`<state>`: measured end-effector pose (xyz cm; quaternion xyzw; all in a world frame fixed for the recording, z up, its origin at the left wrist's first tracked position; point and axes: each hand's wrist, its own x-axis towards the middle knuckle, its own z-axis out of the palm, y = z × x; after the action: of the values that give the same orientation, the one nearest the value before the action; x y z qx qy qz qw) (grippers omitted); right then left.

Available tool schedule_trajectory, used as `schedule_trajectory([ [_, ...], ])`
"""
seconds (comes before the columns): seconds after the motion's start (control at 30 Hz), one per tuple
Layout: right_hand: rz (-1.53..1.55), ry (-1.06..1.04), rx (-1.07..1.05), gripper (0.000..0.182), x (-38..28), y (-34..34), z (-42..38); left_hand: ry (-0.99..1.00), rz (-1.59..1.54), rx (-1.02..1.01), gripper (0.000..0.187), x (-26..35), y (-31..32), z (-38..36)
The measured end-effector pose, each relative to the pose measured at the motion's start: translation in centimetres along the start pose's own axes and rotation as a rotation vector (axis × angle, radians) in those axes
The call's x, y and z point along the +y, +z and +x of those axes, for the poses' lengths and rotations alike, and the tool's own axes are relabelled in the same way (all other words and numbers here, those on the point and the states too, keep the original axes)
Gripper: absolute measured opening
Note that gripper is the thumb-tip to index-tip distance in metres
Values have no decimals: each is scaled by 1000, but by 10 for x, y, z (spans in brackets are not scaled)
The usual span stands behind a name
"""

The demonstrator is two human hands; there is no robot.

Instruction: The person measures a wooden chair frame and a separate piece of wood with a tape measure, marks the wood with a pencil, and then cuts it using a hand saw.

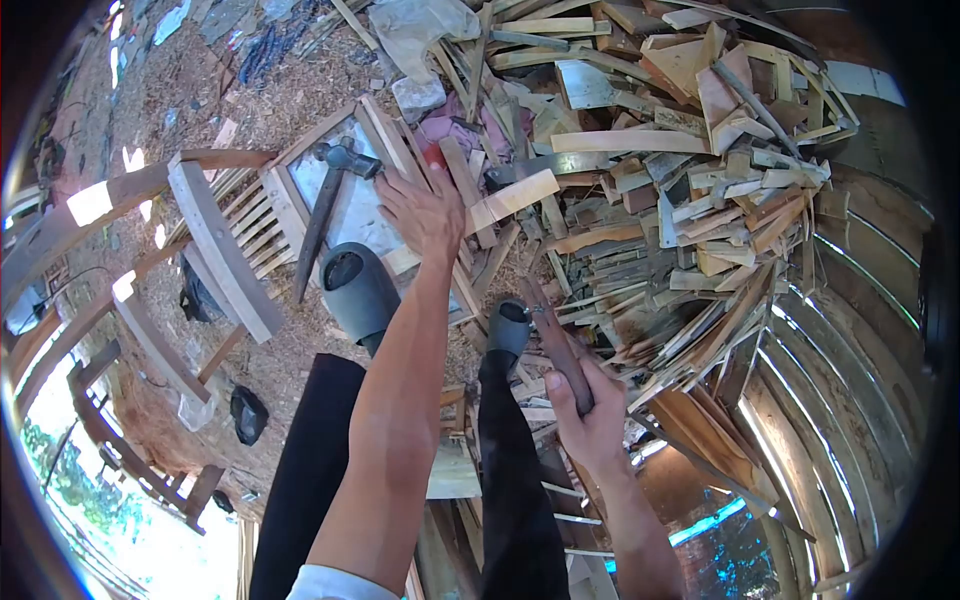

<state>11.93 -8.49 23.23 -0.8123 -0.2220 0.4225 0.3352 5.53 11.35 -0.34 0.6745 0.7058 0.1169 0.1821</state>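
Observation:
My left hand (425, 213) reaches forward with its fingers spread, resting on or just above the edge of a wooden frame (290, 205) that has a pale panel inside. Beside its fingertips is the head of a hammer (345, 160), whose dark handle slants down across the frame. A light wood strip (512, 200) lies just right of this hand. My right hand (592, 415) is wrapped round a dark brown wooden handle (560, 355), pointing forward; the tool's far end is unclear against the scraps.
A large heap of wood offcuts (690, 170) fills the right side. Curved wooden beams (225, 250) stand at the left. My grey shoes (360, 295) are on the shavings-covered ground near the frame. A black bag (247, 415) lies lower left.

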Motion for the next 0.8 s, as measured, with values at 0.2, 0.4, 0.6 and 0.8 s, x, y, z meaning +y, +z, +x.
schedule_trajectory([
  [0.2, -50, 72, -39, 31, -25, 5, 18, -24, 94, 41, 59, 11, 0, 4],
  [0.4, -62, 218, -94, 29, -40, 0, 35, 21, 162, 101, 60, 11, 8, 8],
  [0.6, -104, 155, -40, 23, -58, -1, 31, 15, 122, 70, 62, 15, 6, 10],
  [0.8, -125, 210, -40, 26, -46, 27, 89, 2, 96, 19, 62, 20, 2, 11],
])
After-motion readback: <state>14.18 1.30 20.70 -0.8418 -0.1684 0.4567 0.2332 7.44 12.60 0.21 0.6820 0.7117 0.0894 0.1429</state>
